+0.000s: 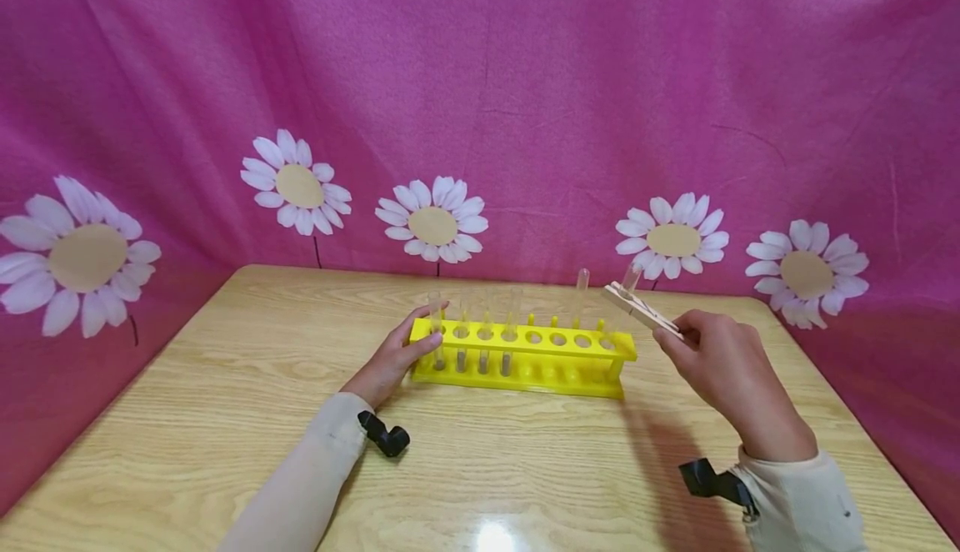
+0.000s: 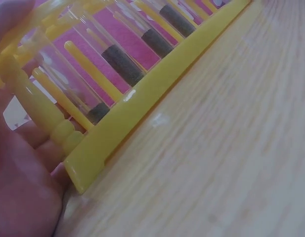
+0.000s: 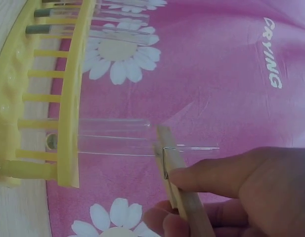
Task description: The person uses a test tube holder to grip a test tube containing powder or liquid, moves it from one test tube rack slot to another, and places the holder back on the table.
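Two hands are engaged on a yellow test-tube rack [image 1: 624, 343] standing on a wood-grain table [image 1: 465, 469]. At the left, the left hand [image 1: 390, 360] grips the rack's end, thumb in front and fingers curled behind; should that grip slacken or pull, the rack could slide or tip. Next, four clear test tubes [image 1: 514, 306] stand in the four leftmost holes, each with dark grey contents [image 2: 122, 65] at the bottom, at uneven levels. No stoppers are seen; a jolt to the rack would be the likely cause of any spill. The holes to their right hold no tube until, near the right end, an inverted clear tube [image 1: 582, 293] appears to stand over a rear peg; it is judged the piece most exposed to a sideways knock. Just beside it, the right hand [image 1: 723, 360] pinches a wooden clothespin-style holder [image 1: 645, 313], whose tips clamp a further clear tube [image 3: 204, 147]. Whether that tube's lower end passes through a hole or behind the rack cannot be determined. Principal risk: squeezing the holder's rear ends would part its tips and drop the tube; a tilted approach could chip it against the hole's rim.
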